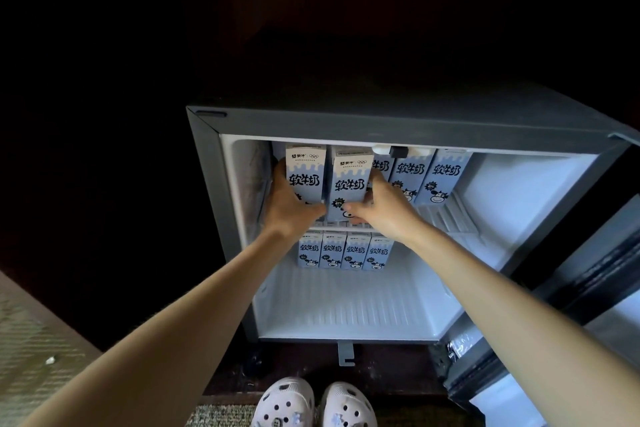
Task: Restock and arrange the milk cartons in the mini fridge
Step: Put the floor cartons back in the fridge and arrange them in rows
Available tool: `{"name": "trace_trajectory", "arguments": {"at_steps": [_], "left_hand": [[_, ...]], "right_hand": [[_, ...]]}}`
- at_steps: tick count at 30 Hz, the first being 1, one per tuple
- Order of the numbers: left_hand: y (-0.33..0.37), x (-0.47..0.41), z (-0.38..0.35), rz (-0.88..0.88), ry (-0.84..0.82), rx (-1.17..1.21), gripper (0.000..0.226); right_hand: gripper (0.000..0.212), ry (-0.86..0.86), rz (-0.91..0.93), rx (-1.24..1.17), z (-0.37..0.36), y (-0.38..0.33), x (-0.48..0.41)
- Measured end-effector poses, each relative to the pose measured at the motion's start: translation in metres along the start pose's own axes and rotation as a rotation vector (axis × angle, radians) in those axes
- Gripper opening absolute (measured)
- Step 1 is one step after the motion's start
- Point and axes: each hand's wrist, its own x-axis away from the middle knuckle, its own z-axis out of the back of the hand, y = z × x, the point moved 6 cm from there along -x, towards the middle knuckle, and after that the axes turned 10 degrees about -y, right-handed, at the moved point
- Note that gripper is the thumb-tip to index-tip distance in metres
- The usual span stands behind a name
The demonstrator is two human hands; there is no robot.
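**Two milk cartons stand upright on the upper shelf, one in each hand**

The left carton is gripped low by the left hand, fingers curled round its side. The right carton, just beside it, is gripped the same way by the right hand. I judge them stiff but easy to dent, rather heavy if full, and smooth, so a low hold on the flat sides is best. More cartons stand beyond the right hand, and a lower row stands under both hands in the mini fridge.

Dim room: carpet, low mini fridge
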Motion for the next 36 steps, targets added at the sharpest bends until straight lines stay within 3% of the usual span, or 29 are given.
{"name": "trace_trajectory", "arguments": {"at_steps": [4, 10, 22, 29, 36], "left_hand": [[-0.003, 0.001, 0.0, 0.017, -0.053, 0.006, 0.081], [-0.007, 0.004, 0.005, 0.033, -0.043, 0.01, 0.053], [-0.018, -0.009, 0.007, 0.086, -0.007, -0.141, 0.047], [-0.01, 0.003, 0.006, 0.143, -0.054, -0.198, 0.07], [0.044, 0.066, 0.01, 0.172, -0.075, -0.233, 0.069]], "right_hand": [[0.05, 0.073, 0.042, 0.028, 0.0, 0.0, 0.0], [0.043, 0.143, 0.065, 0.087, -0.013, -0.006, -0.003], [0.033, 0.22, -0.045, 0.246, -0.025, -0.001, -0.001], [0.034, 0.225, -0.074, 0.232, -0.03, -0.006, 0.009], [0.014, 0.195, -0.166, 0.187, -0.014, -0.021, 0.075]]}}
